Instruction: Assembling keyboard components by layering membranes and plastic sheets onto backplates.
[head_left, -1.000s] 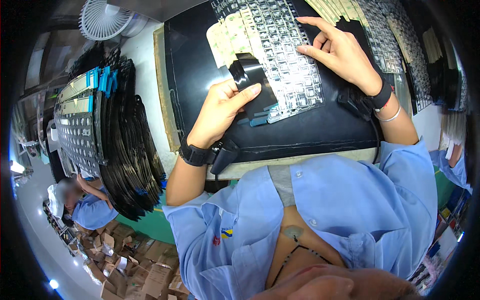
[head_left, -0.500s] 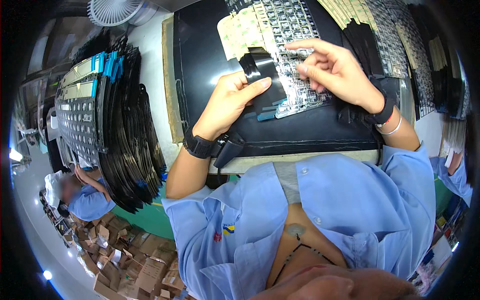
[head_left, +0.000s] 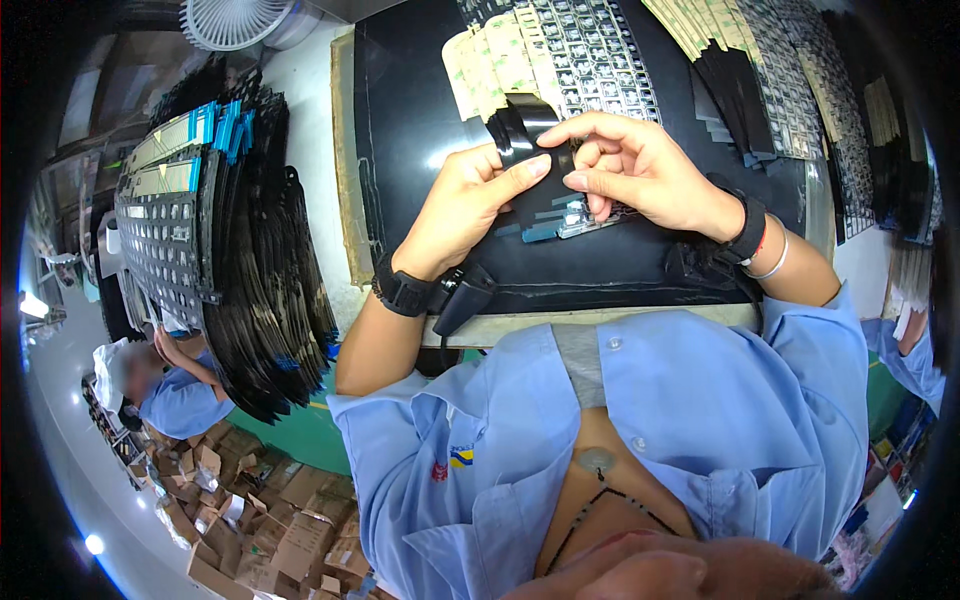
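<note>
A fanned stack of thin perforated sheets (head_left: 600,65), keyboard-like with cream-backed parts, lies on the black work mat (head_left: 400,120). My left hand (head_left: 465,195) is closed on the glossy black flaps (head_left: 530,112) at the stack's near left, thumb pressed on top. From the right, my right hand (head_left: 645,165) reaches in over the stack. Its index fingertip meets the edge of the black flaps, while its thumb stays apart and the other fingers curl loosely. Blue tabs (head_left: 541,231) stick out at the stack's near end, below my hands.
Another fan of similar sheets (head_left: 770,80) lies at the far right. A tall pile of black perforated sheets (head_left: 165,235) stands left of the mat, near a white fan (head_left: 240,20). Cardboard boxes (head_left: 300,545) cover the floor at lower left; a co-worker (head_left: 180,395) is beyond the pile.
My right hand has moved left and slightly down, from above the sheets to the edge of the black flaps. My left hand keeps its hold in about the same place.
</note>
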